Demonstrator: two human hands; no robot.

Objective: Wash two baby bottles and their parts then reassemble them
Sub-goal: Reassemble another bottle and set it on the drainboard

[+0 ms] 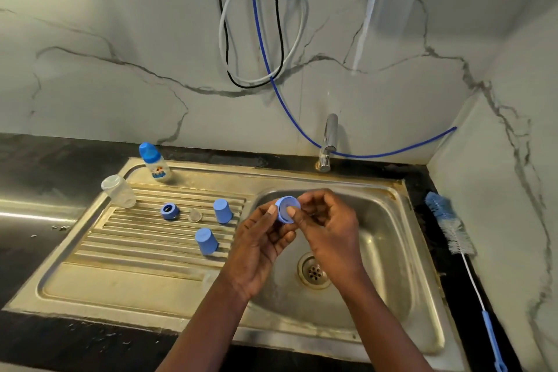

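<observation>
Blue ring (289,208), mouth toward camera, left hand (260,246), right hand (327,228) seemingly pinching

We can't see the lower part of the blue ring (288,208); fingers of the left hand (259,246) and right hand (330,229) cover it. Small clear piece (195,215) on the drainboard (136,278) is too small to name. Bottle label (159,174) unreadable. Brush handle (492,341) runs off the bottom edge, cables (253,39) off the top.
</observation>
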